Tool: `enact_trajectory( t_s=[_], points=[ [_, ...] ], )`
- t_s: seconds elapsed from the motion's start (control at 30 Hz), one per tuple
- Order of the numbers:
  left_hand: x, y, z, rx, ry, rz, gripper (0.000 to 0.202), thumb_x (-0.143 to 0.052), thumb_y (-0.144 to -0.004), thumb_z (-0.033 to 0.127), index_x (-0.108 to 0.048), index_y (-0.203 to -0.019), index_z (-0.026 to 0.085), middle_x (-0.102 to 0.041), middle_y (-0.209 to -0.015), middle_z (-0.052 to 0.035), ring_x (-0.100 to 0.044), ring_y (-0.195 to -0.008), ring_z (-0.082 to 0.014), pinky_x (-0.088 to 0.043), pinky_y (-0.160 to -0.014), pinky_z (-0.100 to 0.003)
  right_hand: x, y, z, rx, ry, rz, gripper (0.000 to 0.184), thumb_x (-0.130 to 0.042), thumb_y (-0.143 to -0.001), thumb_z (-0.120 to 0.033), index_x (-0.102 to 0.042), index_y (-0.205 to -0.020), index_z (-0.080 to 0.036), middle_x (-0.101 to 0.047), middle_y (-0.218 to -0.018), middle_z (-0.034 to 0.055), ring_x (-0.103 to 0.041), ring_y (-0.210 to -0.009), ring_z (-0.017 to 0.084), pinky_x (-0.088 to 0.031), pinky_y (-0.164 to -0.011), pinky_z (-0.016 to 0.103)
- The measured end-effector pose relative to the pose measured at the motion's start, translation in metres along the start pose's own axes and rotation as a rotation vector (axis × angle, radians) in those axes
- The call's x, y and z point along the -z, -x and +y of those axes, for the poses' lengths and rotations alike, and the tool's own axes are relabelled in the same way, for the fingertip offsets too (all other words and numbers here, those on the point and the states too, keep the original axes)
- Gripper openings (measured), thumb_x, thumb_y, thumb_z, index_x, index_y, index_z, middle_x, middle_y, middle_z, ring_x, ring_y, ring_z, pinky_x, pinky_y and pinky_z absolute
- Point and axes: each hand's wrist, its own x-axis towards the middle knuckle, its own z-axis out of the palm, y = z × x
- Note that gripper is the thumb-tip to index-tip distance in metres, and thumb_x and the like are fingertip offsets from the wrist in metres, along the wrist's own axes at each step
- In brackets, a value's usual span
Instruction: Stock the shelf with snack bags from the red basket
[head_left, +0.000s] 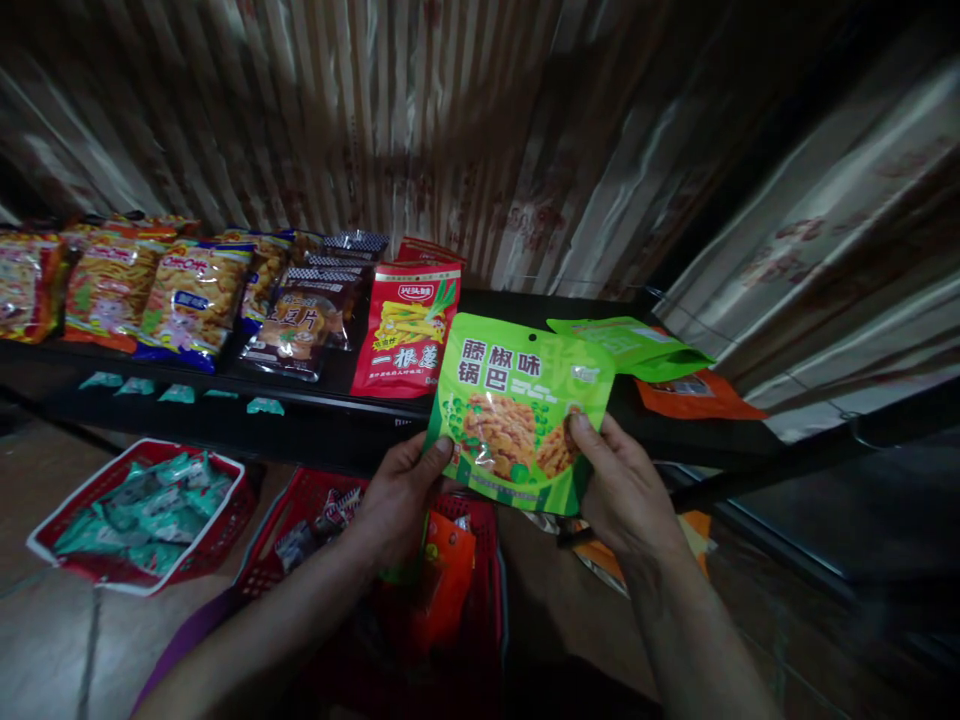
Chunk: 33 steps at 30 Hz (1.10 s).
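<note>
A green snack bag [517, 410] with a picture of brown crisps faces me, held up in front of the black shelf [345, 385]. Its lower left corner is gripped by my left hand [405, 490], thumb on the front. On the right edge, my right hand [626, 480] pinches it in the same way. Just behind and left of it stands a red snack bag [409, 330]. Another green bag [634, 345] lies on the shelf to the right, over an orange bag [697, 393].
Brown potato-chip bags [292, 325] and yellow-and-blue noodle-snack bags [195, 300] line the shelf's left. Below, a red basket [232, 480] holds teal packets [161, 510]. A second red basket [491, 560], partly under my left arm, contains an orange packet [450, 570]. A pleated curtain [450, 130] hangs behind.
</note>
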Motion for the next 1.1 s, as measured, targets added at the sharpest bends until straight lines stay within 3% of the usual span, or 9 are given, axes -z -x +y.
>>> enact_trajectory(
  t_s=[0.2, 0.37, 0.5, 0.7, 0.9, 1.1],
  points=[
    [-0.008, 0.001, 0.013, 0.009, 0.081, 0.068, 0.028, -0.072, -0.072, 0.033, -0.069, -0.088, 0.01, -0.071, -0.089, -0.0091, -0.066, -0.09, -0.0207, -0.054, -0.079, -0.028, -0.003, 0.01, -0.007, -0.091, 0.046, -0.115, 0.05, -0.079, -0.064, -0.036, -0.062, -0.11, -0.026, -0.071, -0.106, 0.0054, -0.065, -0.101, 0.026, -0.053, -0.086, 0.041],
    [-0.014, 0.01, 0.015, -0.047, 0.142, 0.107, 0.028, -0.068, -0.076, 0.031, -0.067, -0.095, 0.01, -0.071, -0.095, -0.0097, -0.066, -0.092, -0.02, -0.053, -0.084, -0.03, 0.005, 0.02, -0.003, -0.209, 0.087, -0.261, 0.048, -0.077, -0.068, -0.032, -0.059, -0.112, -0.027, -0.071, -0.104, 0.0058, -0.07, -0.087, 0.024, -0.057, -0.078, 0.043],
    [-0.019, 0.013, 0.013, -0.104, 0.16, 0.049, 0.031, -0.068, -0.076, 0.03, -0.067, -0.099, 0.01, -0.07, -0.1, -0.0111, -0.064, -0.1, -0.0222, -0.049, -0.092, -0.034, 0.006, 0.026, 0.004, -0.179, 0.016, -0.208, 0.034, -0.076, -0.068, -0.029, -0.065, -0.1, -0.025, -0.072, -0.1, 0.0035, -0.07, -0.086, 0.021, -0.056, -0.081, 0.039],
    [-0.021, 0.015, 0.013, -0.112, 0.135, -0.012, 0.033, -0.07, -0.074, 0.029, -0.067, -0.102, 0.011, -0.07, -0.104, -0.0111, -0.06, -0.108, -0.024, -0.044, -0.098, -0.036, 0.004, 0.027, 0.009, -0.158, -0.07, -0.093, 0.033, -0.079, -0.064, -0.02, -0.068, -0.094, -0.027, -0.072, -0.1, -0.0016, -0.066, -0.094, 0.014, -0.055, -0.081, 0.024],
    [-0.017, 0.013, 0.018, -0.083, 0.118, 0.045, 0.029, -0.068, -0.075, 0.025, -0.068, -0.1, 0.01, -0.07, -0.102, -0.0104, -0.063, -0.1, -0.0211, -0.049, -0.093, -0.031, -0.001, 0.023, 0.006, -0.128, -0.14, -0.079, 0.039, -0.079, -0.061, -0.016, -0.068, -0.096, -0.029, -0.072, -0.096, -0.0045, -0.066, -0.083, 0.01, -0.055, -0.073, 0.018],
    [-0.013, 0.013, 0.021, -0.063, 0.122, 0.086, 0.026, -0.062, -0.08, 0.023, -0.067, -0.102, 0.009, -0.07, -0.102, -0.0108, -0.065, -0.095, -0.0192, -0.053, -0.083, -0.026, -0.004, 0.021, 0.006, -0.109, -0.105, -0.106, 0.035, -0.079, -0.061, -0.02, -0.069, -0.093, -0.029, -0.072, -0.09, -0.0051, -0.066, -0.08, 0.011, -0.055, -0.075, 0.022]
  ],
)
